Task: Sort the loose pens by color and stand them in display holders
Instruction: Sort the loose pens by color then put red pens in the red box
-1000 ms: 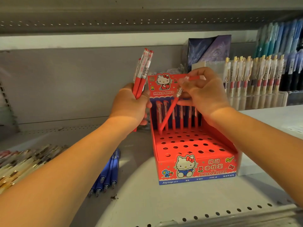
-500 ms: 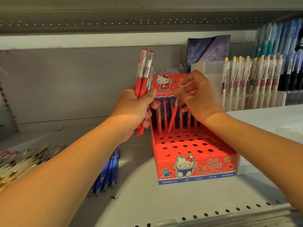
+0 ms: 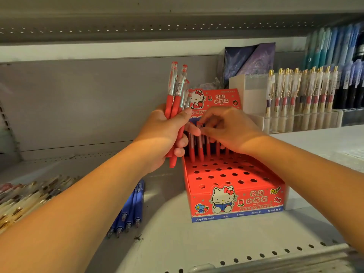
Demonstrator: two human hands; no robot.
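My left hand point(image 3: 167, 134) grips a bunch of red pens point(image 3: 176, 91) upright, just left of the red Hello Kitty display holder point(image 3: 234, 201). My right hand point(image 3: 230, 129) hovers over the holder's back row, its fingertips pinching the top of a red pen point(image 3: 200, 148) that stands in a hole there. Several red pens stand in that back row, partly hidden by my right hand. The holder's front rows of holes hold nothing. Blue pens point(image 3: 130, 209) lie loose on the shelf to the left of the holder.
A pile of cream and gold pens point(image 3: 25, 196) lies at the far left. Clear racks with gold-clipped pens point(image 3: 301, 93) and blue pens point(image 3: 334, 46) stand at the right. A white box point(image 3: 248, 91) sits behind the holder. The shelf's perforated front edge point(image 3: 256, 261) runs below.
My right hand has lowered the slanted red pen into a back-row hole until it stands upright. My left hand with the bunch has moved closer to the holder.
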